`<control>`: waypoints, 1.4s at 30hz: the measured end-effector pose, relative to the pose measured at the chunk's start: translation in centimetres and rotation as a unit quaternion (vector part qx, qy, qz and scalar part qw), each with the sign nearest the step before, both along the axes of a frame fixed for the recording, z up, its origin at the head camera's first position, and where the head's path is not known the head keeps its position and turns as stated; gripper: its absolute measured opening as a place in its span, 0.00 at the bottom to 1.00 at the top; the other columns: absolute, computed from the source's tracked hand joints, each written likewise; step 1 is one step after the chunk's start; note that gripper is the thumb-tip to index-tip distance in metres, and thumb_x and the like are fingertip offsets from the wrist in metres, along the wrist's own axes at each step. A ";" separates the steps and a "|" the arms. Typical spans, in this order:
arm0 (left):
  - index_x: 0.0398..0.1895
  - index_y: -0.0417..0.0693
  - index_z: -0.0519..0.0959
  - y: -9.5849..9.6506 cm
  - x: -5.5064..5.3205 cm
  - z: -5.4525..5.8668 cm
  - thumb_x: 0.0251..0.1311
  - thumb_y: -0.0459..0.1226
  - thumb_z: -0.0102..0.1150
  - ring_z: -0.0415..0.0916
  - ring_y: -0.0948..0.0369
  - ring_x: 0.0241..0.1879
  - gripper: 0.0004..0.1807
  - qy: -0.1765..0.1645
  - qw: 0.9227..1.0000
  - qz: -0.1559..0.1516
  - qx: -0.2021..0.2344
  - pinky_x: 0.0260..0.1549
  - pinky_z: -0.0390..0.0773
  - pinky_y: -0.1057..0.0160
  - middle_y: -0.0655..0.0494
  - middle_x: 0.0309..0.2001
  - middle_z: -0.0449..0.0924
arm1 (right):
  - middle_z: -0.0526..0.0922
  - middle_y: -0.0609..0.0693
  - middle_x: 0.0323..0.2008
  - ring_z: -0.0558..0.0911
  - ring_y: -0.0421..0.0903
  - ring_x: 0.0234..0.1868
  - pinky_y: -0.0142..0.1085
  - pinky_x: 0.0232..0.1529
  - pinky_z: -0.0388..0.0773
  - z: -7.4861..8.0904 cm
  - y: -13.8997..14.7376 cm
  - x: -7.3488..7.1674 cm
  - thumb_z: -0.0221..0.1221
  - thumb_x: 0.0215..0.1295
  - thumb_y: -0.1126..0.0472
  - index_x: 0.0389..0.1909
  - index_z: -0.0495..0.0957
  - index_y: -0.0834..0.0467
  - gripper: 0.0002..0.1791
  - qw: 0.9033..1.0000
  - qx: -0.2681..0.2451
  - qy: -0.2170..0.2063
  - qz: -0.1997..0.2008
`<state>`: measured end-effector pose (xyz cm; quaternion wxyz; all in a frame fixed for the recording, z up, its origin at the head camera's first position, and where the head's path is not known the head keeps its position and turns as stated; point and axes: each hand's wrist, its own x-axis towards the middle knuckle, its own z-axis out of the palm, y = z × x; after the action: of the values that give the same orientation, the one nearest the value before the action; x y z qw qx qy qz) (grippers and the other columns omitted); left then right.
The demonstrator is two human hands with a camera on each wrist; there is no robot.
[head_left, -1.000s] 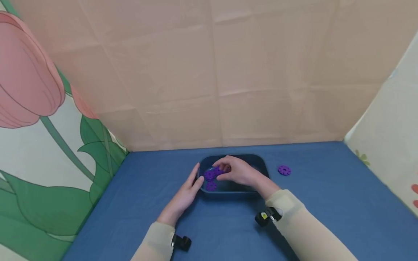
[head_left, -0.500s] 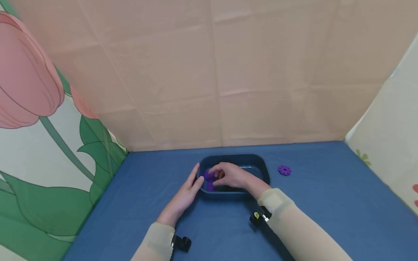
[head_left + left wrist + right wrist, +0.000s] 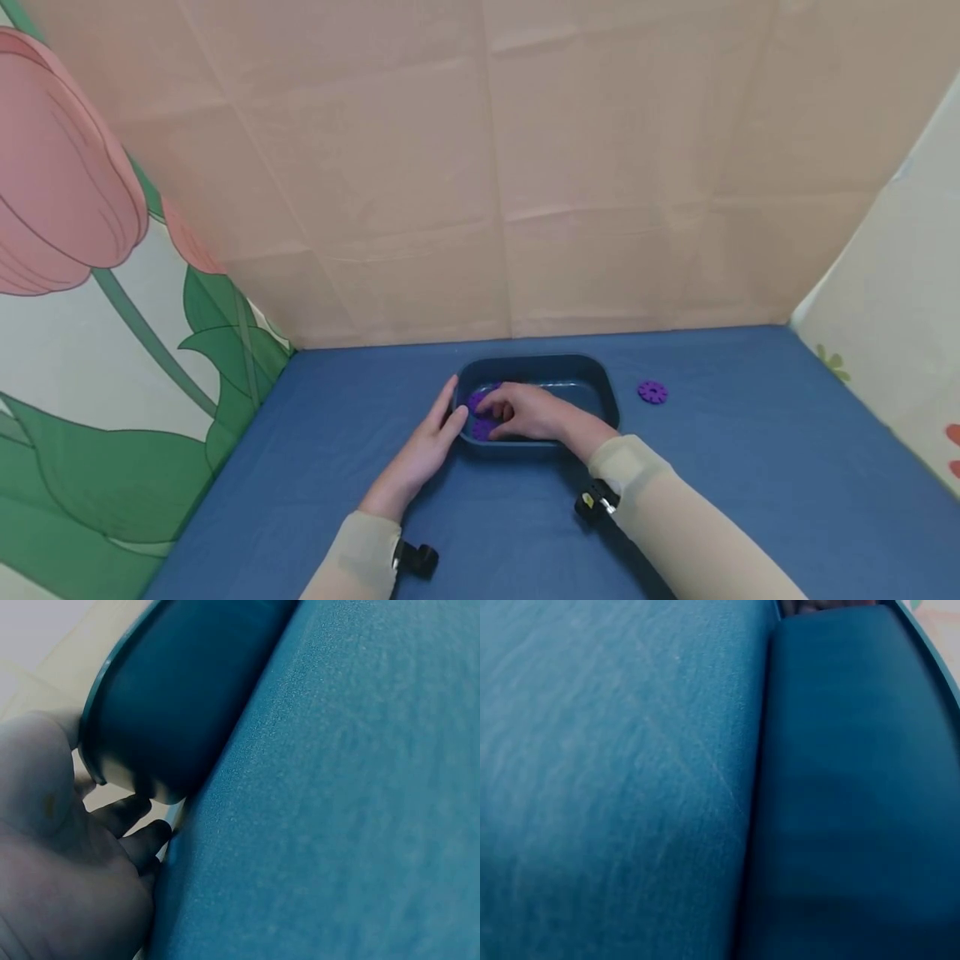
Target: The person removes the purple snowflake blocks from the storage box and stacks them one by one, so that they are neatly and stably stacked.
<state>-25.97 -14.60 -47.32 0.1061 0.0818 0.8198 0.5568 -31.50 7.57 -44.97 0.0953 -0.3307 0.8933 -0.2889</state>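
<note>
A dark blue rectangular tray (image 3: 551, 446) stands on the blue cloth. My left hand (image 3: 426, 446) rests against its left end; its thumb is at the rim and the other fingers lie along the outer wall. In the left wrist view, fingertips of the left hand (image 3: 82, 847) touch the outside below the rim. Inside the tray, my right hand (image 3: 528, 411) reaches to the left end, thumb and fingers curled about a purple notched disc (image 3: 482, 430). Another purple notched disc (image 3: 476, 401) lies just behind it, partly covered by the fingers.
One more purple notched disc (image 3: 652, 392) lies on the blue cloth (image 3: 720, 467) right of the tray. A beige sheet (image 3: 495, 167) hangs behind the table. Flower-patterned panels stand at the left and right. The right wrist view shows mostly cloth and the tray's outer wall (image 3: 855, 787).
My right hand has moved left and lower inside the tray, from the discs farther back to the nearer one. My left hand and the tray have stayed in place.
</note>
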 end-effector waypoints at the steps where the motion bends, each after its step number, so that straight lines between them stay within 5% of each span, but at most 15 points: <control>1: 0.71 0.95 0.42 0.0 0.0 0.0 0.63 0.72 0.41 0.36 0.60 0.79 0.35 -0.001 1.000 0.001 -0.001 0.75 0.45 0.41 0.75 0.79 0.39 | 0.81 0.48 0.40 0.78 0.42 0.39 0.41 0.43 0.78 0.0 0.0 0.0 0.71 0.59 0.55 0.54 0.83 0.48 0.21 1.000 0.001 0.000 0.003; 12: 0.71 0.95 0.42 0.0 -0.1 -0.1 0.62 0.73 0.41 0.36 0.59 0.80 0.35 -0.002 1.000 0.002 -0.001 0.75 0.44 0.40 0.76 0.79 0.39 | 0.80 0.49 0.44 0.78 0.46 0.43 0.40 0.46 0.77 -0.1 0.0 0.2 0.70 0.60 0.54 0.56 0.83 0.48 0.21 0.998 0.027 0.024 0.044; 42: 0.75 0.88 0.42 0.2 0.1 -0.1 0.65 0.70 0.41 0.36 0.57 0.80 0.38 0.005 1.000 -0.001 0.006 0.75 0.44 0.40 0.71 0.79 0.39 | 0.78 0.48 0.40 0.78 0.45 0.40 0.39 0.44 0.76 -0.3 -0.1 0.2 0.72 0.57 0.57 0.46 0.83 0.52 0.16 0.999 0.024 0.027 0.015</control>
<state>-25.92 -14.43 -47.43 0.1022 0.0856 0.8168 0.5613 -31.27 7.49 -45.24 0.0831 -0.3493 0.8974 -0.2564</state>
